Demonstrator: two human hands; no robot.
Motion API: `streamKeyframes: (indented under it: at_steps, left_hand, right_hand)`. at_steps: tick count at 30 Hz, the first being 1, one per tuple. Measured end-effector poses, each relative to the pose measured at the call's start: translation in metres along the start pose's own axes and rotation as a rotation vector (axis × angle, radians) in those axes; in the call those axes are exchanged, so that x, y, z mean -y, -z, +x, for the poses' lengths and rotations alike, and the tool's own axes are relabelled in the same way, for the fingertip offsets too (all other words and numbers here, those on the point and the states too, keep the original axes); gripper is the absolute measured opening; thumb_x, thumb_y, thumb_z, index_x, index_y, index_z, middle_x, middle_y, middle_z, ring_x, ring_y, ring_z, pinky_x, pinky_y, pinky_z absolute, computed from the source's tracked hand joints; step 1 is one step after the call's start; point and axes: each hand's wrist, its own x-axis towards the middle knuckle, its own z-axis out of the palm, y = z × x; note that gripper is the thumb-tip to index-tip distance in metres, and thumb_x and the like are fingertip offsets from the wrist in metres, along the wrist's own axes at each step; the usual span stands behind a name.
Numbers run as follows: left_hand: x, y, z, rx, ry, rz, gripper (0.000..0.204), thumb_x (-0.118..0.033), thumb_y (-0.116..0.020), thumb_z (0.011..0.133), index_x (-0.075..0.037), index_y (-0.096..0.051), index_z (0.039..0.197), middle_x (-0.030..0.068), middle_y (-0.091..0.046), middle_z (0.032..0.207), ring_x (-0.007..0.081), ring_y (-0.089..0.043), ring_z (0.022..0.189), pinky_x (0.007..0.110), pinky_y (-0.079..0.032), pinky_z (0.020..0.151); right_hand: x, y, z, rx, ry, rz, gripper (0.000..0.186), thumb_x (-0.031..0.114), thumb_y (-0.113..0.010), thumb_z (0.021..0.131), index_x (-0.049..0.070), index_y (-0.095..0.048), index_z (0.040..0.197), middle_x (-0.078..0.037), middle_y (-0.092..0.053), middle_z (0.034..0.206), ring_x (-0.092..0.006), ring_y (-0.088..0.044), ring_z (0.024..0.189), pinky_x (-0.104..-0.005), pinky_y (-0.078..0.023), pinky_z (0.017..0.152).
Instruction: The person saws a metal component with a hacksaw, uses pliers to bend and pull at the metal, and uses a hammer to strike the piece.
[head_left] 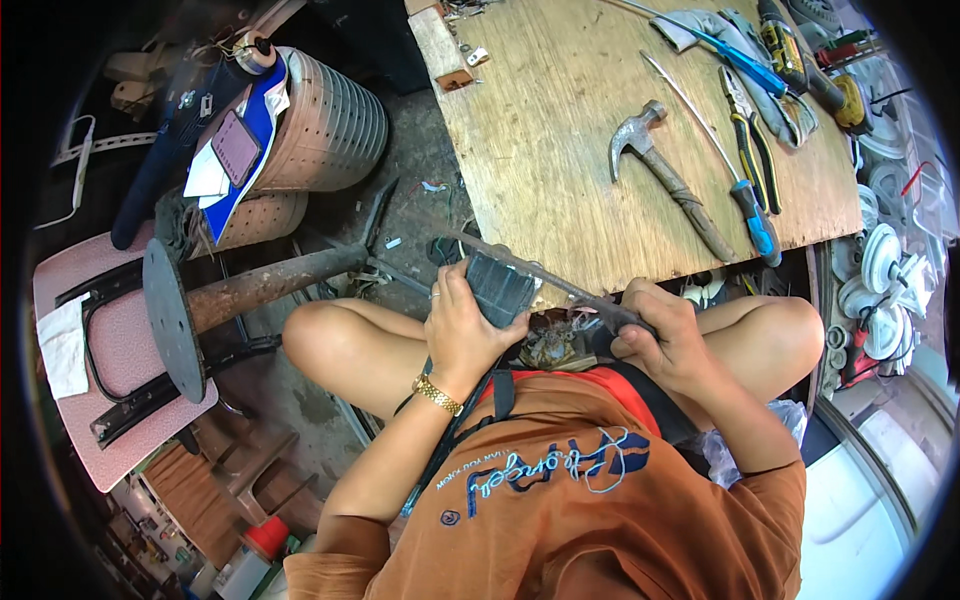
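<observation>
My left hand [463, 325] grips a black, box-shaped block [500, 288] from below and its left side, in front of the table's near edge. A long, thin, dark metal bar-like tool [555, 280] is in my right hand [660, 328], whose fingers close round its thicker end. The tool slants up to the left and passes across the block's upper right edge, seemingly against it. Its exact kind I cannot make out. Both hands are above my lap, between my bent knees.
On the plywood table [560, 120] lie a claw hammer [655, 165], a blue-handled screwdriver [755, 220], pliers [750, 140], a glove [790, 115] and a power drill [785, 45]. A round-topped metal stand [172, 320] and a perforated drum [330, 120] stand left. White plastic parts [885, 275] crowd the right.
</observation>
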Motion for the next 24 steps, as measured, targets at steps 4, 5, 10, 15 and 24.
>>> streamKeyframes:
  at_steps: [4, 5, 10, 15, 24]
  left_hand:
    - [-0.001, -0.001, 0.001, 0.036, 0.053, -0.025, 0.096, -0.035, -0.094, 0.062, 0.003, -0.044, 0.135, 0.0245, -0.057, 0.128, 0.0450, -0.059, 0.117, 0.051, -0.053, 0.096]
    - [0.000, -0.001, 0.002, 0.040, 0.053, -0.022, 0.096, -0.035, -0.094, 0.062, 0.003, -0.044, 0.135, 0.0245, -0.057, 0.128, 0.0450, -0.059, 0.117, 0.051, -0.053, 0.096]
    - [0.002, -0.002, 0.000, -0.016, 0.001, -0.064, 0.091, -0.029, -0.093, 0.063, 0.003, -0.044, 0.134, 0.0240, -0.057, 0.120, 0.0452, -0.060, 0.111, 0.050, -0.051, 0.095]
    - [0.000, -0.005, 0.000, -0.014, 0.033, -0.049, 0.096, -0.032, -0.094, 0.062, 0.003, -0.042, 0.135, 0.0243, -0.057, 0.124, 0.0449, -0.059, 0.113, 0.049, -0.050, 0.096]
    - [0.005, -0.002, 0.002, 0.063, 0.051, -0.058, 0.099, -0.039, -0.094, 0.064, 0.006, -0.044, 0.137, 0.0301, -0.055, 0.133, 0.0468, -0.056, 0.125, 0.050, -0.052, 0.101]
  right_hand:
    - [0.002, 0.002, -0.002, -0.019, -0.038, 0.016, 0.025, 0.009, -0.072, 0.091, -0.004, -0.066, 0.111, -0.017, -0.057, 0.088, -0.0389, -0.061, 0.079, -0.0425, -0.050, 0.070]
    - [0.005, 0.005, -0.004, -0.039, -0.040, 0.006, 0.024, 0.010, -0.071, 0.091, -0.004, -0.066, 0.110, -0.018, -0.057, 0.088, -0.0395, -0.061, 0.080, -0.0428, -0.050, 0.069]
    - [0.020, 0.019, -0.002, 0.074, -0.129, -0.044, 0.020, 0.012, -0.071, 0.091, -0.002, -0.064, 0.103, -0.018, -0.057, 0.088, -0.0420, -0.062, 0.081, -0.0453, -0.051, 0.069]
    - [0.016, -0.020, 0.043, 0.121, -0.067, -0.105, 0.023, 0.016, -0.073, 0.094, 0.000, -0.065, 0.109, -0.019, -0.061, 0.091, -0.0437, -0.062, 0.081, -0.0478, -0.050, 0.070]
    - [0.028, -0.009, 0.048, 0.085, -0.183, -0.038, 0.016, 0.011, -0.070, 0.093, -0.003, -0.063, 0.093, -0.019, -0.057, 0.081, -0.0413, -0.059, 0.074, -0.0466, -0.046, 0.065]
